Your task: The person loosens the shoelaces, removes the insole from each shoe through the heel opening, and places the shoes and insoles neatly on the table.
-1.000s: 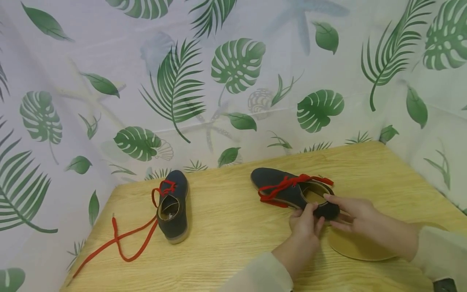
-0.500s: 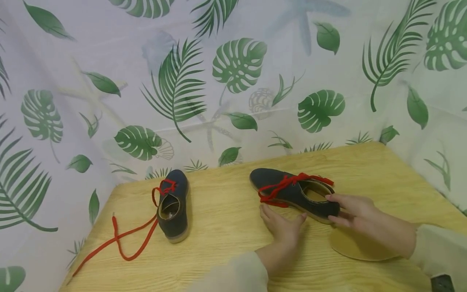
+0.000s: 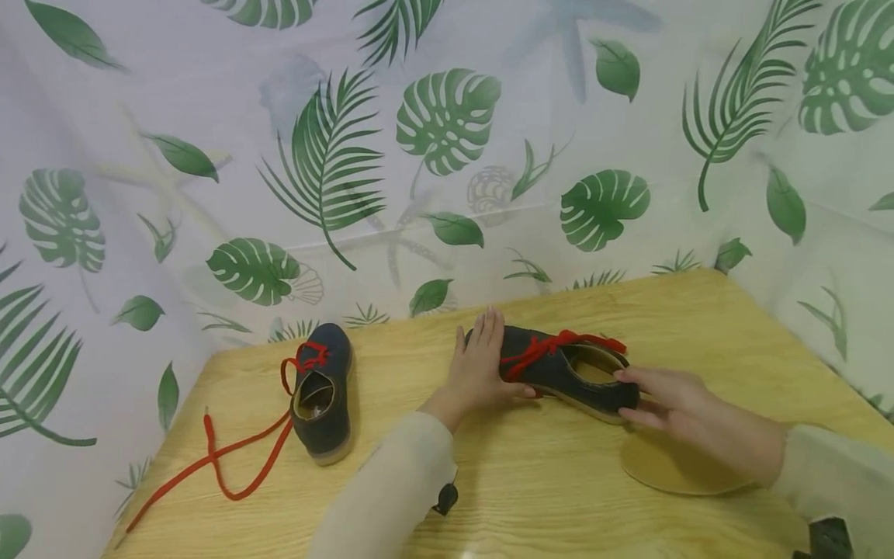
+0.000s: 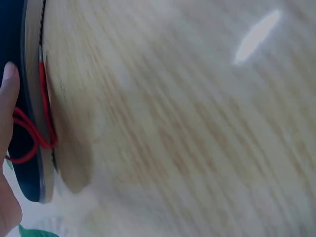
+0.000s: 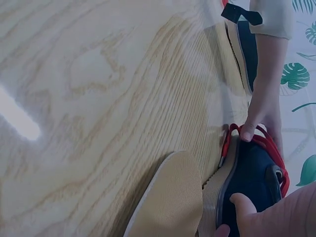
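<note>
Near the back table edge (image 3: 649, 286), fingers (image 3: 493, 332) hold one shoe (image 3: 555, 375).

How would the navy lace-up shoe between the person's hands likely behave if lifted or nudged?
The navy lace-up shoe is unlikely to roll, given its long, flat-looking sole. Its red lace would probably flop about when lifted, since it lies in loose loops. The upper looks like fabric, so it may give slightly when squeezed.

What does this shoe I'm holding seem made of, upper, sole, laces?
The upper looks like matte fabric, perhaps canvas, without gloss. The sole could be dull rubber, given its ribbed edge. The laces look like soft matte textile, curling in loops.
</note>
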